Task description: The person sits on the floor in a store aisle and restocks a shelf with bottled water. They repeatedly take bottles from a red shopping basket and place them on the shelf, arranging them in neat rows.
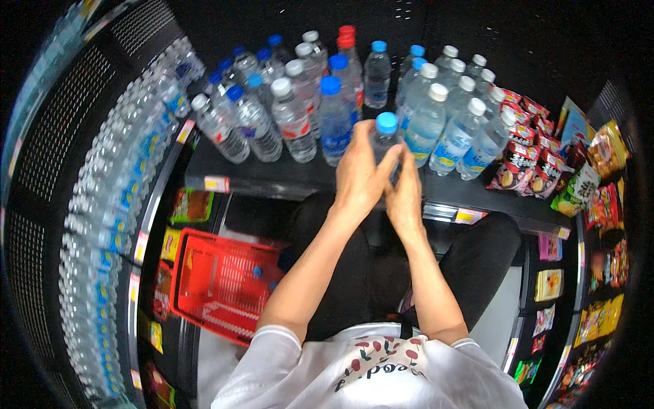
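Observation:
A clear plastic bottle with a light blue cap [387,123] stands upright between my two hands at the front of the black shelf. Around its left side curls my left hand [358,176]; my right hand [406,191] is on its right side, the fingertips of both close together. Just left is a water bottle with a darker blue cap [335,125]. White-capped bottles with blue and yellow labels [424,128] are to the right. Behind stands another light-blue-capped bottle [377,76]. The lower part of the held bottle is hidden by my hands.
Bottles with red labels [296,128] crowd the shelf's left part; red snack bags [518,163] lie at its right. A red shopping basket [225,281] is at lower left, with blue caps visible inside. Long rows of water bottles [107,220] line the left shelf. Price tags edge the shelf front [306,191].

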Demonstrator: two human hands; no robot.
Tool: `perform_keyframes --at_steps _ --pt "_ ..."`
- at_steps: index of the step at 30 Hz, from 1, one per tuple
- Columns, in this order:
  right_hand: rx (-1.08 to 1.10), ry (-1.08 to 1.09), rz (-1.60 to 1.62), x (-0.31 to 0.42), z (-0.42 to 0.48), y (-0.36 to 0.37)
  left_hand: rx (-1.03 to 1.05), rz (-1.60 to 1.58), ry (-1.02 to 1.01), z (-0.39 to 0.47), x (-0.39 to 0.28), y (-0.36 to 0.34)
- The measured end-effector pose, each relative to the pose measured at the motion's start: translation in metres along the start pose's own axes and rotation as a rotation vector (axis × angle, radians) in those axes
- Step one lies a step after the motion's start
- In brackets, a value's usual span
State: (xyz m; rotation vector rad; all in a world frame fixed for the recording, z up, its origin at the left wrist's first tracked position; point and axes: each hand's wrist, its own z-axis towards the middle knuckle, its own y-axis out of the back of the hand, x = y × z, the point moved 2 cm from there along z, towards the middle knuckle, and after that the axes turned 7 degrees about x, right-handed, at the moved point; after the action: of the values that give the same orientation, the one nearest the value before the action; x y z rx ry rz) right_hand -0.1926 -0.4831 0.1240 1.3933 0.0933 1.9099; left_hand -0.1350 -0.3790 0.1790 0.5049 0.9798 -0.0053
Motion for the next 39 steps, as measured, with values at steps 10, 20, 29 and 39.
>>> perform_keyframes --at_steps 10,20,29,39 --pt "-0.031 0.166 0.129 0.052 -0.028 0.004 -0.125 0.116 -0.182 -0.057 -0.064 0.069" --pt "0.359 0.535 0.328 0.163 -0.085 -0.099 -0.368 0.264 0.13 -0.167 -0.058 0.2" --pt "0.771 0.509 0.302 0.148 -0.153 -0.161 -0.464 0.145 0.683 -0.345 0.091 0.239" --pt "0.662 0.395 0.337 0.141 -0.096 -0.11 -0.257 0.193 0.742 -0.447 0.219 0.141"
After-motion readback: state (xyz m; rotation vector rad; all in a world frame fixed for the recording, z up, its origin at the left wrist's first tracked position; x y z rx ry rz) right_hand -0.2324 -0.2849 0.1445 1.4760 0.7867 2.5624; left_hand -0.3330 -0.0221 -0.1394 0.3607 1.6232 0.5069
